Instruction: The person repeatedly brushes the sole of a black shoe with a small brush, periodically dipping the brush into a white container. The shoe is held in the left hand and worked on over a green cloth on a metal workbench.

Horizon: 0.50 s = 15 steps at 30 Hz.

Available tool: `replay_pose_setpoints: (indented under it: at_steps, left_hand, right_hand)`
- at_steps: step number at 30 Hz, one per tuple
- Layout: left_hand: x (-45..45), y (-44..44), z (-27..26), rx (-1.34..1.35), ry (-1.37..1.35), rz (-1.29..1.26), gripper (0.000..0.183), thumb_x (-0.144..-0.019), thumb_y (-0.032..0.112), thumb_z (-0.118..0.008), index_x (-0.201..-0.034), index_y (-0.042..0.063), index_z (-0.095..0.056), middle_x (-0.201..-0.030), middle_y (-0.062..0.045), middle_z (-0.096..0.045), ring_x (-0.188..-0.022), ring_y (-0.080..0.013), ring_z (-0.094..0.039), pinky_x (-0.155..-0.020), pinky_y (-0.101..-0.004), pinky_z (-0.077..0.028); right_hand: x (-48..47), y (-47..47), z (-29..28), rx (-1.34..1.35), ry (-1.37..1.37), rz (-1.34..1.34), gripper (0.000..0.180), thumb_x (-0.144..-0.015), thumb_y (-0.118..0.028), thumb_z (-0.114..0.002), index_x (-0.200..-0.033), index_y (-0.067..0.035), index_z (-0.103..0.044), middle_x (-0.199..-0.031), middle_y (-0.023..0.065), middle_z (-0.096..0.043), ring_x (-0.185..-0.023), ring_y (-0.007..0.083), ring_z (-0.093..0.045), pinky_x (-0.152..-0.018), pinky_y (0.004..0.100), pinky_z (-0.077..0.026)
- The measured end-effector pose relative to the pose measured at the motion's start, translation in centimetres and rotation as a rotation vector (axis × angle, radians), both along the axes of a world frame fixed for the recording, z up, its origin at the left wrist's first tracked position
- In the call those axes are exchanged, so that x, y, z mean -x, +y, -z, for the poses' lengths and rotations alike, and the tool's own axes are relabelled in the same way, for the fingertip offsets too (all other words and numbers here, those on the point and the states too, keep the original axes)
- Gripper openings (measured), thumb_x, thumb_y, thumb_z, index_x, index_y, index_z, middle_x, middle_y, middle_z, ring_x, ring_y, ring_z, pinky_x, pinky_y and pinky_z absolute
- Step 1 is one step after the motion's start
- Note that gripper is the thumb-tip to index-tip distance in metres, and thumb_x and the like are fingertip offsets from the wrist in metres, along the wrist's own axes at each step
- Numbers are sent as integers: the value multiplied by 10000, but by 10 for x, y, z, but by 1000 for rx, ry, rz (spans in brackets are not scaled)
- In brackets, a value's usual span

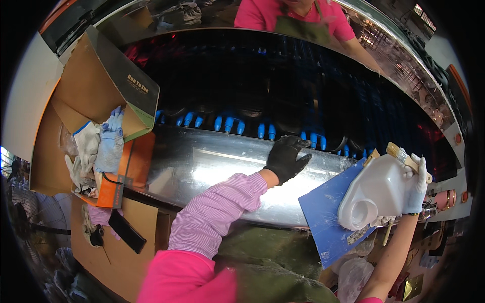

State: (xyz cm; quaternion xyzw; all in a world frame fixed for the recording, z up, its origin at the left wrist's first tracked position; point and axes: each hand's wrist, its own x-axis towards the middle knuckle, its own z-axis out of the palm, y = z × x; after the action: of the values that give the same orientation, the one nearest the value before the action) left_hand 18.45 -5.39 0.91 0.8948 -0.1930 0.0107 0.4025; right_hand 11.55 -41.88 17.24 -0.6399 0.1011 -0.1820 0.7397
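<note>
My left hand (287,160), in a black glove, rests palm down at the far edge of the shiny metal ledge (227,166). Its thumb stands apart from the fingers, and nothing shows between them. Several blue finger-shaped tips (229,124) stand in clusters along that edge, one cluster right beside the black glove's fingertips. Far to the right, my right hand (415,189) wears a white glove and grips a paintbrush (411,162) by its wooden handle, bristles pointing up and left. A white translucent plastic container (379,185) lies against this hand, on a blue board (322,216).
An open cardboard box (75,87) with loose gloves (110,147) stands left, above a black phone (127,231) on cardboard (140,212). A pink bottle (445,199) is at right. Behind the ledge is a dark glossy panel (235,75); a person (299,19) in pink appears above it.
</note>
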Motion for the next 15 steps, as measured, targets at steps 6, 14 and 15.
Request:
replay_pose_setpoints:
  at_steps: [6, 14, 15]
  left_hand:
    - [-2, 0, 11, -94, -122, 32, 472, -964, 456, -588, -1285, 115, -646, -1350, -108, -579, -1333, -303, -457, -1172, -452, -297]
    - [3, 0, 3, -18, -79, 62, 463, -955, 462, -588, -1239, 106, -675, -1295, -120, -585, -1258, -321, -489, -1132, -456, -334]
    - [3, 0, -1, -44, -32, 88, 480, -966, 479, -558, -1259, 113, -663, -1302, -110, -570, -1264, -309, -476, -1125, -444, -339]
  right_hand:
    - [1, -14, 4, 3, -25, -35, 391, -1031, -367, -556, -1180, -15, -642, -803, -2, -574, -707, 52, -469, -693, 188, -408]
    - [12, -51, 30, 143, -172, 17, 399, -1076, -275, -468, -1393, -43, -538, -1284, 7, -566, -877, 82, -477, -858, 209, -425]
    - [17, -61, 32, 174, -163, -2, 405, -1081, -270, -450, -1420, -59, -516, -1331, 10, -546, -916, 83, -485, -897, 217, -422]
